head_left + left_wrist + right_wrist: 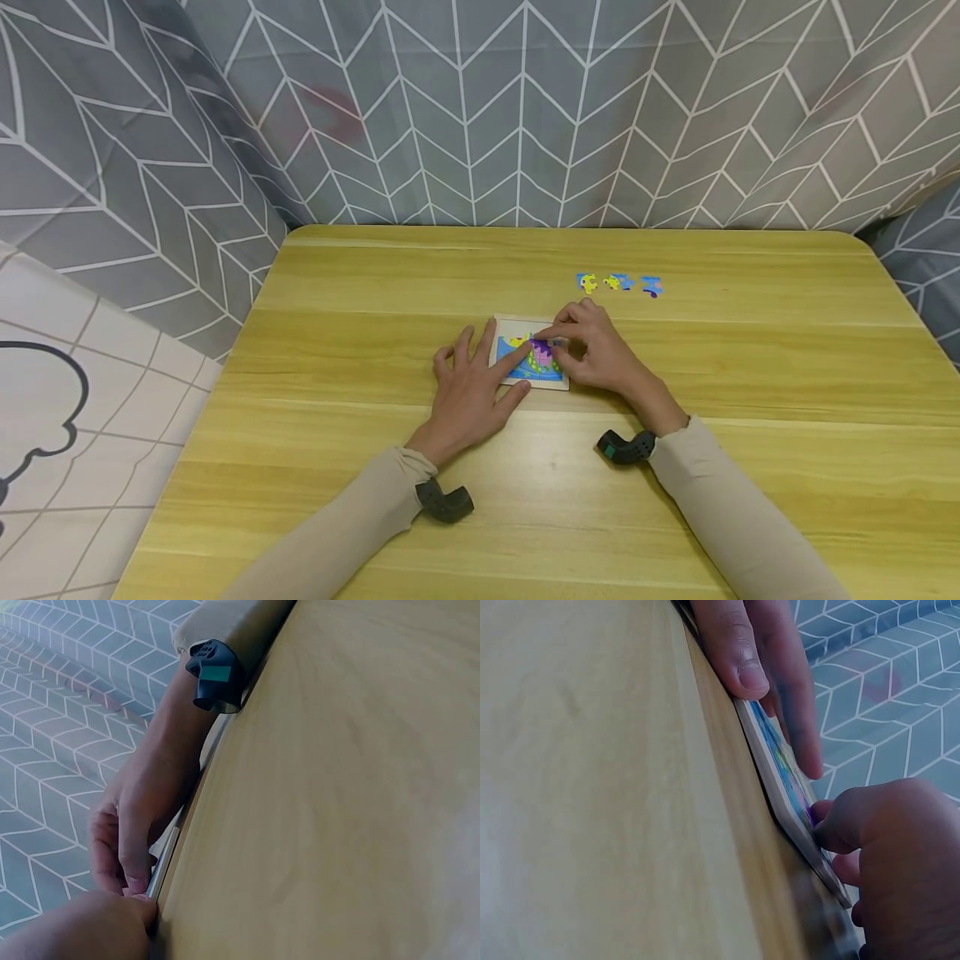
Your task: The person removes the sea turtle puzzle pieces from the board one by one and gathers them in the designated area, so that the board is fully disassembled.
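Note:
A small jigsaw puzzle in a pale frame (529,385) lies on the table, its picture blue, yellow, green, pink and purple. Along its top runs a bare whitish strip. My left hand (468,396) lies spread over its left side, index fingertip on the picture and thumb by the lower edge. From the right, my right hand (598,346) pinches a purple puzzle piece (546,343) between thumb and index finger, right at the picture's upper right; the fingers partly hide it. In the right wrist view, the right thumb (840,825) is close over the puzzle's edge.
Behind the puzzle, towards the table's far side, lie loose pieces: a yellow and blue one (587,283), another yellow and blue one (619,282) and a blue and pink one (652,286). A grey patterned curtain (480,117) hangs behind the wooden table (375,267).

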### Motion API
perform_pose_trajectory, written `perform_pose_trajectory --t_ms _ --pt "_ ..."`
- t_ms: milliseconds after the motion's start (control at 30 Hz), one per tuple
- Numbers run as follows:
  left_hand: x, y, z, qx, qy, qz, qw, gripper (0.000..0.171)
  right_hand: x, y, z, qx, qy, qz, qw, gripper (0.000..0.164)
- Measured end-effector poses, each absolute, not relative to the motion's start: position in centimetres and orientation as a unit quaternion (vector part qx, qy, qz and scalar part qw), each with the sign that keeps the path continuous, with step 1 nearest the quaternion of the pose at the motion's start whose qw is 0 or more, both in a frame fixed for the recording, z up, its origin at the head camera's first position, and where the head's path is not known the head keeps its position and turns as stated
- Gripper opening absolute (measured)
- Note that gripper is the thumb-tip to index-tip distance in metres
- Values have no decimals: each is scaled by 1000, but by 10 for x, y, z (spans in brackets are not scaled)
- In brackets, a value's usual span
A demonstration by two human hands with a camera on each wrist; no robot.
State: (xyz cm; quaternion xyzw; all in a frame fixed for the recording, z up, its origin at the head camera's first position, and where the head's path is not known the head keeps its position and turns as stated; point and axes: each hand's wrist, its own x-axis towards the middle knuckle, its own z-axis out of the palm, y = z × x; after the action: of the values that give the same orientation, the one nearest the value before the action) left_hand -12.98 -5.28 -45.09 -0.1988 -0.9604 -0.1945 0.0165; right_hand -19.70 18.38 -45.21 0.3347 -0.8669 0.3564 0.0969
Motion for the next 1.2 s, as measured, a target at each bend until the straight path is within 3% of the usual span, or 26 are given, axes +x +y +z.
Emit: perform_pose_trajectory --t_ms 233,600,1200 --pt "-129 -52 -453 -221 -957 -185 40 45 -198 184 -452 337 -868 351 103 29" --pt "-128 -52 -451 -233 -957 -171 -8 48 -198 183 -452 334 -869 349 105 30" --pt "-128 -51 -451 -236 -958 -159 -24 51 -198 183 -453 335 -868 349 113 28"
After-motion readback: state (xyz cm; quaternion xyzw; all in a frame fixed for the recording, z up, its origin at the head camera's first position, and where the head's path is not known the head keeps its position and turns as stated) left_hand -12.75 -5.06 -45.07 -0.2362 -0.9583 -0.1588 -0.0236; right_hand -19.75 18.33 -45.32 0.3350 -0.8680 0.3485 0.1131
